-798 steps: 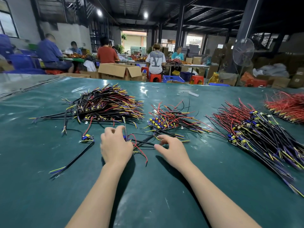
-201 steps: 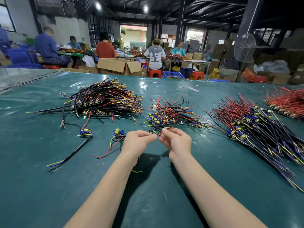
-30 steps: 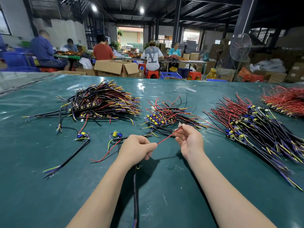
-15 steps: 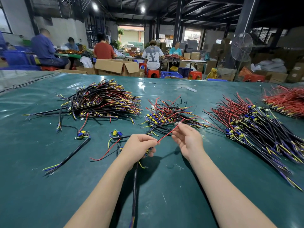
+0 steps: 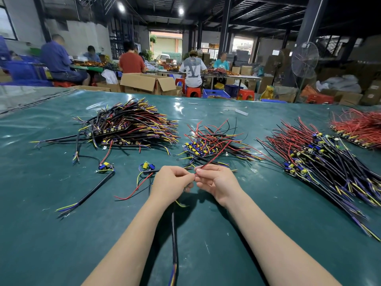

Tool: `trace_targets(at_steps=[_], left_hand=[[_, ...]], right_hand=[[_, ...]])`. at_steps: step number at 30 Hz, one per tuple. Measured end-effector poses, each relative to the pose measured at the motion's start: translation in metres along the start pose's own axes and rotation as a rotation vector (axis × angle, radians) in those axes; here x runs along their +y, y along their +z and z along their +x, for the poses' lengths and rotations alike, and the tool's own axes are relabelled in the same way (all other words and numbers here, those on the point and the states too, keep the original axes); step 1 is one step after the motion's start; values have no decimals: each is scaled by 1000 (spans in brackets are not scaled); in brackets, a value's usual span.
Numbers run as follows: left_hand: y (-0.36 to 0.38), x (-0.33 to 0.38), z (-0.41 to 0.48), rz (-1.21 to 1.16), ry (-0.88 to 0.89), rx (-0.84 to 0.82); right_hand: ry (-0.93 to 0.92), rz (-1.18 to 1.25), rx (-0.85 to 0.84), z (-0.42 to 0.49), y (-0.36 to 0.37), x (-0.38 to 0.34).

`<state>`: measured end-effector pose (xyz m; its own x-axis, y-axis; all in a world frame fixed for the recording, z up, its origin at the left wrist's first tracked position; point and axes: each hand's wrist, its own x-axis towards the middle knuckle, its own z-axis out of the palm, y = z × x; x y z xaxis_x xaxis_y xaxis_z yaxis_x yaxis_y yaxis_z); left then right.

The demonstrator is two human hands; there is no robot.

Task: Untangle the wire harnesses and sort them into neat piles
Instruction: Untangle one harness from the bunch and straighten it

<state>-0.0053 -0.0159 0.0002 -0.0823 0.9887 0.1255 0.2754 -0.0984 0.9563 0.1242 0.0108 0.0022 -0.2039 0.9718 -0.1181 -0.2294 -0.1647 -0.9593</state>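
While the left hand grips a black-sheathed wire harness trailing off toward 6 o'clock, the right hand just pinches its thin red lead, which points to 1 o'clock.

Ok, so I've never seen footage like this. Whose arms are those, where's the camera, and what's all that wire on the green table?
There is no machine here. These are a person's bare arms, filmed by one wide-angle camera worn on their head, looking forward and down. The left hand grips a black sheathed cable that trails back toward the camera. The right hand pinches a thin red wire that slants up and away. On the dark green table mat lie four heaps: a black, red and yellow wire pile at left, a small tangled pile in the middle, a large red and purple pile at right, and an all-red pile far right. Two loose harnesses lie left of the hands.
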Motion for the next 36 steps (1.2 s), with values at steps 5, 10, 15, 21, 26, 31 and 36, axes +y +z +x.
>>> trace_targets(at_steps=[5,10,15,21,26,31,36], left_hand=[[-1,0,0,47,45,-44],[0,-1,0,49,59,-38],[-2,-4,0,42,35,-17],[2,-4,0,104,56,-35],[1,-4,1,68,53,-42],[0,-4,1,64,47,-56],[1,-1,0,72,60,-91]], right_hand=[[-6,87,45,-1,-1,-2],[-8,204,45,-1,1,1],[3,229,72,0,-2,-4],[3,363,132,1,-2,-2],[22,480,162,2,-2,-3],[4,568,225,3,-2,-5],[5,621,278,3,-1,-5]])
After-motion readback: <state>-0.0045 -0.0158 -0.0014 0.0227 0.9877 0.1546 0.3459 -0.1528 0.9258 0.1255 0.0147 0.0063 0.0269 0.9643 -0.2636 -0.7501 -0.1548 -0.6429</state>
